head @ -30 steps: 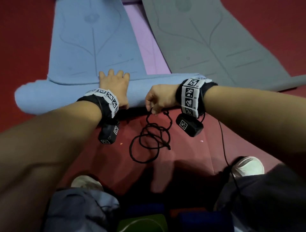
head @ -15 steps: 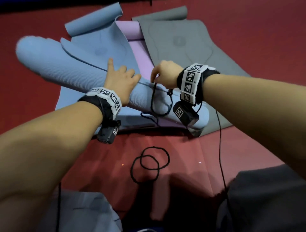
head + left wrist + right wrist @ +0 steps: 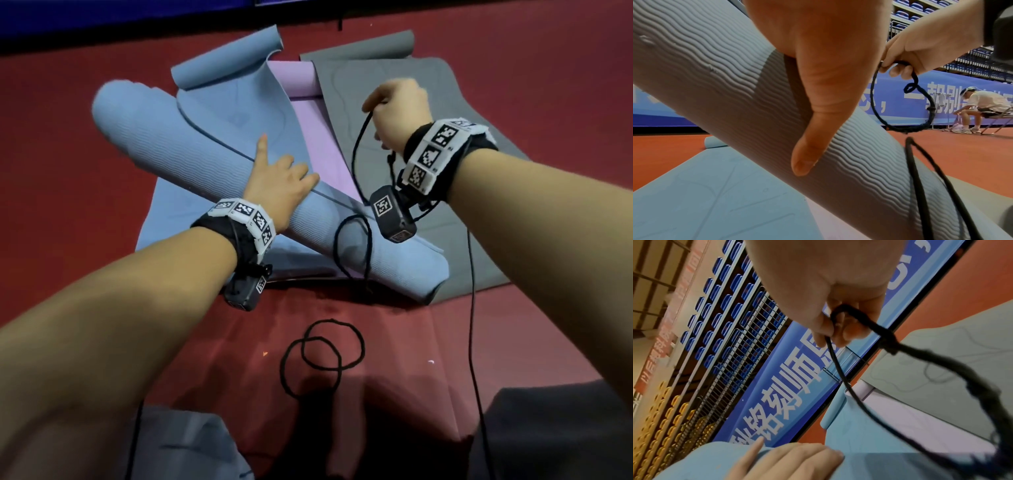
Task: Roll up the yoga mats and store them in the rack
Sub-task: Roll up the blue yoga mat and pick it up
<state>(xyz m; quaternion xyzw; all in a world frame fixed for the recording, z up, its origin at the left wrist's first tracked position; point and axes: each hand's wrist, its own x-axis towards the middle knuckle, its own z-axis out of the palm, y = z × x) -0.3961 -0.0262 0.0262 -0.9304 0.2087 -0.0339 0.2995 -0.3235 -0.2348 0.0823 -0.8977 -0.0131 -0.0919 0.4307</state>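
Observation:
A rolled blue mat (image 3: 191, 164) lies slanted across a flat blue mat (image 3: 236, 99), its far left end blurred. My left hand (image 3: 284, 174) rests on the roll's middle, fingers laid over the top, index lifted, thumb (image 3: 803, 160) straight along its side. My right hand (image 3: 390, 102) is raised above the mats and pinches a black cord (image 3: 356, 164). In the right wrist view the pinch (image 3: 836, 331) on the cord (image 3: 900, 348) is plain. The cord hangs down and loops round the roll (image 3: 756, 113) near its right end (image 3: 916, 178).
A purple mat (image 3: 318, 137) and a grey mat (image 3: 462, 92) lie flat beside the blue one. Two more black cord loops (image 3: 322, 349) lie on the red floor near my knees. A wire rack (image 3: 750, 344) stands by the blue banner. A person sits on a chair (image 3: 982, 104) far off.
The roll has swung from crosswise in front of me to a slant over the flat mats. My right hand has risen with the cord, which now circles the roll's right end.

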